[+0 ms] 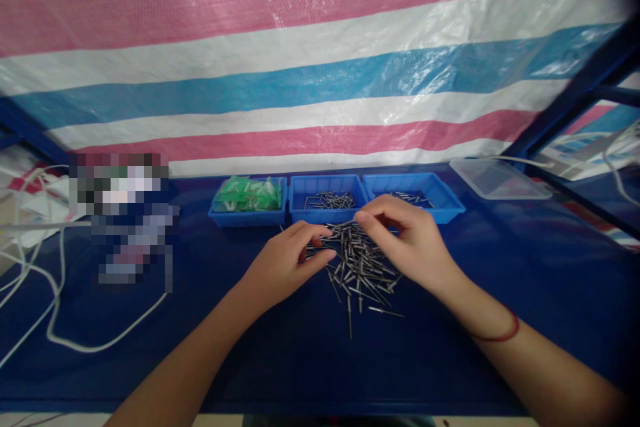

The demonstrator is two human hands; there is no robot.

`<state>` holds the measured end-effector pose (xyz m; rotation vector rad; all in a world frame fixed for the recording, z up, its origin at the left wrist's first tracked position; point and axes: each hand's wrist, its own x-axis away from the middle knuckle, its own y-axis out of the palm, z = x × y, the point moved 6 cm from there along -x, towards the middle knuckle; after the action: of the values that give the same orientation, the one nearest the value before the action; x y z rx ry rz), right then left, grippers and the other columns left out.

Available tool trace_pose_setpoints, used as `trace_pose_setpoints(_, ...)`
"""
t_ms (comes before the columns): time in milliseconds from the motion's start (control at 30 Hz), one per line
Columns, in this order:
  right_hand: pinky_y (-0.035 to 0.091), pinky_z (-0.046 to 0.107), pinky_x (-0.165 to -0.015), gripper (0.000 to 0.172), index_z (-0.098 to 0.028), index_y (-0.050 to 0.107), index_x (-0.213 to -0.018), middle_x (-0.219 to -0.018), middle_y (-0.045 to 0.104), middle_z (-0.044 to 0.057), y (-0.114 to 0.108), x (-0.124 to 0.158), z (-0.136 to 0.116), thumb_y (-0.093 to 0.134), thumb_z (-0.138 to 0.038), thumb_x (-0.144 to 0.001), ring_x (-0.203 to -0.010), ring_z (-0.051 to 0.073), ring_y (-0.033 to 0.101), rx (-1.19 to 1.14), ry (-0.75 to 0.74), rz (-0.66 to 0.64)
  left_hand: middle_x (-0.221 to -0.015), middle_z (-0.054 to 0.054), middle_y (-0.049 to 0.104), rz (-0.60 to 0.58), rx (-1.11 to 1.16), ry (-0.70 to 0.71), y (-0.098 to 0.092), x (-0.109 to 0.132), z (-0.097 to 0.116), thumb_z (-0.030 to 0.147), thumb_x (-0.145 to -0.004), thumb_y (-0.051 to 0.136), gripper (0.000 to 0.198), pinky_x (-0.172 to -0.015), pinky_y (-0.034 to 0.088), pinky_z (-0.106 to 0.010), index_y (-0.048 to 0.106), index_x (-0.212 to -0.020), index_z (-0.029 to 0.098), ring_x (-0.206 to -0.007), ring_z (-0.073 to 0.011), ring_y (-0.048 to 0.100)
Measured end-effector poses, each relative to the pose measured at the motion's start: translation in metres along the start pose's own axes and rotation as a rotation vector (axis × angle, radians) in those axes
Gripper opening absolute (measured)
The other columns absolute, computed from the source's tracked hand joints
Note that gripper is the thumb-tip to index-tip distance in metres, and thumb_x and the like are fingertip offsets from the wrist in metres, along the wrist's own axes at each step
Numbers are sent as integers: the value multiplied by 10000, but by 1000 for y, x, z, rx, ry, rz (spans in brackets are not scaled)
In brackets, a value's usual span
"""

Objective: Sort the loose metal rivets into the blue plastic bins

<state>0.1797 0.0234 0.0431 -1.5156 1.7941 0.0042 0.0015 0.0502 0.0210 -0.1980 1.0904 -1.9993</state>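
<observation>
I see the pile of rivets (357, 260) on the blue table (300, 367), just on the near side of the middle bin (325, 215). My left hand (283, 259) is at the pile's left edge, near the middle bin's front left corner; its grip is open, thumb and fingertips apart with a gap between them. My right hand (415, 240), with a red band (500, 337) at its wrist, is over the pile's right side, near the middle bin's front right corner. Its thumb and forefinger come close together, but I cannot tell whether that grip is closed or pinching a rivet.

More rivets lie inside the middle bin. Just right of it, the right bin (447, 215) holds some too, partly behind my right hand. Just left of it, the left bin (245, 218) is filled with green packets (250, 193). A clear plastic lid (500, 181) lies well to the middle bin's right.
</observation>
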Motion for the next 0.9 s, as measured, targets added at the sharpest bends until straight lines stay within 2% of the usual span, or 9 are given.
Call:
trace_pose_setpoints(100,418,273,-582,238,-200,634,-734,-722,637,19,-32,-9,21,576,-385,-872,-633,139,556,131,60,218,-1011,-40,626,-47,-90,53,-2,1,5,393,-883,584,307,-830,455,-304,608,-1124,203,-846,-158,576)
trace_pose_setpoints(167,412,276,-564,256,-196,641,-750,-714,641,25,-47,-14,38,562,-407,-872,-592,141,546,249,126,295,-1050,-60,619,-68,-130,136,-2,2,12,417,-856,616,318,-893,432,-339,633,-1097,211,-979,-203,551)
trace_pose_setpoints(233,420,300,-598,262,-184,658,-802,-735,652,48,-52,-19,49,537,-403,-881,-609,163,552,409,122,274,-1072,-73,607,-114,-153,238,3,4,21,441,-825,649,324,-923,413,-364,665,-1071,232,-1030,-227,522)
trace_pose_setpoints(333,434,345,-687,253,-162,669,-893,-805,668,83,-49,-22,52,528,-372,-884,-689,200,563,554,73,234,-1067,-65,603,-264,-172,403,23,12,34,452,-805,675,292,-909,404,-353,702,-1037,277,-988,-216,523)
trace_pose_setpoints(433,441,348,-712,226,-171,664,-923,-845,675,81,-41,-20,43,523,-344,-890,-717,202,571,514,42,199,-989,-33,619,-354,-188,481,37,19,40,430,-790,699,231,-837,397,-307,721,-989,315,-933,-193,529)
trace_pose_setpoints(533,445,340,-704,194,-188,660,-912,-857,677,70,-31,-16,30,525,-327,-891,-734,198,585,436,5,148,-919,-10,631,-365,-204,479,42,20,41,381,-817,682,126,-788,376,-285,728,-908,309,-886,-170,536)
trace_pose_setpoints(700,440,348,-709,154,-208,656,-842,-837,679,58,-14,-11,19,534,-293,-883,-758,201,591,303,-16,27,-926,-24,638,-264,-171,390,38,13,38,304,-912,569,153,-790,395,-272,699,-869,235,-858,-152,560)
trace_pose_setpoints(800,445,318,-661,156,-204,662,-816,-810,680,38,3,-6,19,540,-284,-872,-723,177,592,63,107,-77,-919,-38,640,-98,42,238,25,6,30,265,-941,516,163,-793,434,-247,659,-913,190,-846,-138,588)
trace_pose_setpoints(900,463,288,-643,158,-199,675,-850,-780,677,21,29,3,15,542,-283,-866,-742,166,605,-248,219,-278,-845,-20,647,120,210,7,10,2,12,262,-917,538,126,-724,459,-236,627,-895,175,-766,-131,596)
